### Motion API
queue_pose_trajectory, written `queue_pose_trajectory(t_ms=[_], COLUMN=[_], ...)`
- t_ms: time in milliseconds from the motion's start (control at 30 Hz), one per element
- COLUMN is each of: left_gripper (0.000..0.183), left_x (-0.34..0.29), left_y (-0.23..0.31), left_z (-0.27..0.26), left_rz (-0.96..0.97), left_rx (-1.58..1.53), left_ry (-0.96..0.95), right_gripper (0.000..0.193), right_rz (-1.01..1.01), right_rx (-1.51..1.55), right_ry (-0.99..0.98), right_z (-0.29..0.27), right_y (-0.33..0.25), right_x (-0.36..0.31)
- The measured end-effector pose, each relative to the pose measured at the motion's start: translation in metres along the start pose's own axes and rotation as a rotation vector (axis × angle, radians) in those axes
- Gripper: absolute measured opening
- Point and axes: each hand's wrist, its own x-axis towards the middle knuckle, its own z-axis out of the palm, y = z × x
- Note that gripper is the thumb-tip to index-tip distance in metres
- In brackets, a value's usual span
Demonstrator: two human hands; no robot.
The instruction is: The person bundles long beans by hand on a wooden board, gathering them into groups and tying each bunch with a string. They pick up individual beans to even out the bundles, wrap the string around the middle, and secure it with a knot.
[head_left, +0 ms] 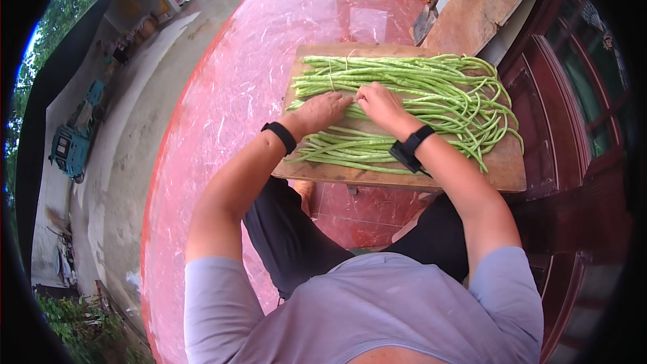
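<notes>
Long green beans [431, 87] are being spread lengthwise across the wooden cutting board [505, 165], from its left edge to its right. Both hands, left hand [323, 111] and right hand [379, 104], are being rested mid-board, fingers loosely curled upon the strands; whether any strand is being pinched cannot be told.

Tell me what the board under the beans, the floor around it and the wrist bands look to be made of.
Cutting board: bare wood, by its brown grain and matte, worn face. Floor: likely polished red stone or tile, glossy with pale veining. Wrist bands: black, matte, perhaps rubber or fabric; too small to settle. Long beans: fresh green pods.
</notes>
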Motion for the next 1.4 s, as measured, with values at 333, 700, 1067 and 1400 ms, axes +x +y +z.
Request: queue_pose_trajectory(t_ms=[333,700,1067,1400], left_gripper=[0.045,0.057,0.049,0.034], left_x=[0.019,0.000,0.005,-0.023], left_y=[-0.028,-0.004,-0.018,-0.017], left_z=[-0.029,-0.012,-0.002,-0.034], left_rz=[-0.134,-0.042,-0.085,-0.121], left_rx=[-0.376,0.194,0.020,-0.332], left_ry=[-0.228,0.169,0.178,0.178], right_gripper=[0.042,0.038,0.052,0.065], right_rz=[-0.275,-0.192,-0.145,-0.351], right_rx=[-0.333,-0.246,-0.612,-0.259], right_ry=[-0.035,-0.082,-0.127,-0.038], right_z=[-0.047,-0.050,-0.138,-0.054], right_y=[0.041,0.050,0.107,-0.024], right_x=[-0.044,-0.026,-0.070,-0.107])
